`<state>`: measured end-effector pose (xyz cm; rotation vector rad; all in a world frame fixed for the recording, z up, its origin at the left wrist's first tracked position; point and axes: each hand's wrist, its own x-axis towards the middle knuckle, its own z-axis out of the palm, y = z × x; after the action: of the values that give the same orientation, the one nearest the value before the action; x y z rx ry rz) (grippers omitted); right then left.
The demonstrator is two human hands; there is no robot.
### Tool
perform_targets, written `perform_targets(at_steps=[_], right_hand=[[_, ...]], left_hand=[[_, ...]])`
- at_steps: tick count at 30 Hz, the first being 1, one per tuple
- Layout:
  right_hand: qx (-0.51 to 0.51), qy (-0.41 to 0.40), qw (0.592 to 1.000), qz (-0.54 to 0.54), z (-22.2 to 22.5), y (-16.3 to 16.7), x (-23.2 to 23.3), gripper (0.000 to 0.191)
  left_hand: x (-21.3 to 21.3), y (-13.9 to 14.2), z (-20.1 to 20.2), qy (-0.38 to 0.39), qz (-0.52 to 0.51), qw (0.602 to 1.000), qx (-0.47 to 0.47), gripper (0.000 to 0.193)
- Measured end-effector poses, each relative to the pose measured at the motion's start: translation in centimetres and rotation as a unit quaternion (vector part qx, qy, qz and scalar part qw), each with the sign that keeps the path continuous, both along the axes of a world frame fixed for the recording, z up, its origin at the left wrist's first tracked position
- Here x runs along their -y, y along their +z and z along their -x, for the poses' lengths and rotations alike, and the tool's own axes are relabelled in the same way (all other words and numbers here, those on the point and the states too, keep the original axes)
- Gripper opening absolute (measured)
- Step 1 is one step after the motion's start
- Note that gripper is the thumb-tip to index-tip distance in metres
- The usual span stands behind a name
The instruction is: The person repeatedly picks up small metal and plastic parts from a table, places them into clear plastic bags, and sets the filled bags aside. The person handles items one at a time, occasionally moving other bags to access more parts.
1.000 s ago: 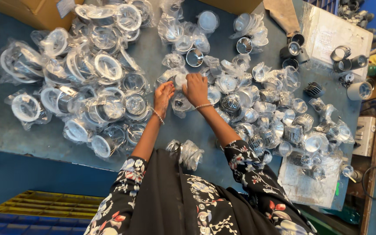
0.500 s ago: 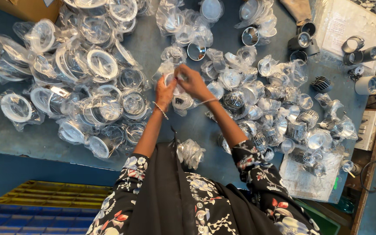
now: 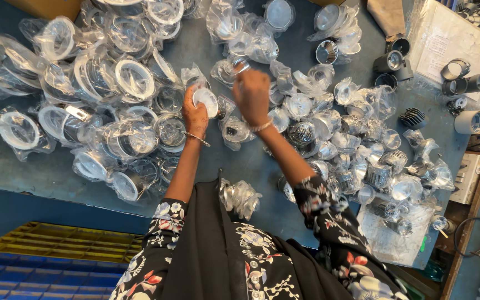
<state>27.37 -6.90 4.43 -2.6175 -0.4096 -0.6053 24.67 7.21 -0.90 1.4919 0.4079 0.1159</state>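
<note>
Centre of the frame, over the blue table point(image 3: 6, 161): the left hand point(image 3: 195, 114) has its fingers wrapped around a small round white lamp fitting point(image 3: 205, 101), grasping it by the rim. The fitting's white circular face is turned towards the camera and a touch to the right; it is round, so no long axis shows from here. One fitting in that hand, one only.

Just beside it on the right, the right hand point(image 3: 252, 94) is raised with its back to the camera, fingers curled in. A bit of clear plastic bag point(image 3: 239, 66) shows at its upper edge, but whether the fingers pinch it cannot be told. A thin bangle on each wrist, two in all.

Left half of the frame: a heap of large bagged ring fittings point(image 3: 134, 78), too overlapped to count exactly. Right half: a heap of smaller bagged reflector fittings point(image 3: 301, 133), likewise many. One bagged fitting point(image 3: 241, 197) lies alone at the near table edge by the black, flowered clothing. Upper right: three unbagged black cylinder lamps point(image 3: 390, 62) and one black finned heat sink point(image 3: 413, 118).
</note>
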Motion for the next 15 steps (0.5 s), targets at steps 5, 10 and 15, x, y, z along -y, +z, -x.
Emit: perform_targets(at_steps=[5,10,15], right_hand=[[-0.052,0.175,0.983,-0.017,4.7,-0.2,-2.6,0.015],[-0.301,0.238,0.878,-0.287,1.8,-1.4,-1.8,0.015],[-0.095,0.062,0.99,-0.088,-2.0,-1.9,-2.6,0.035]], left_hand=[[0.0,-0.1,-0.4,0.046,0.453,0.887,-0.076,0.038],[-1.1,-0.6,0.7,0.042,0.235,0.967,-0.086,0.05],[-1.4,-1.1,1.6,0.096,0.229,0.966,-0.078,0.053]])
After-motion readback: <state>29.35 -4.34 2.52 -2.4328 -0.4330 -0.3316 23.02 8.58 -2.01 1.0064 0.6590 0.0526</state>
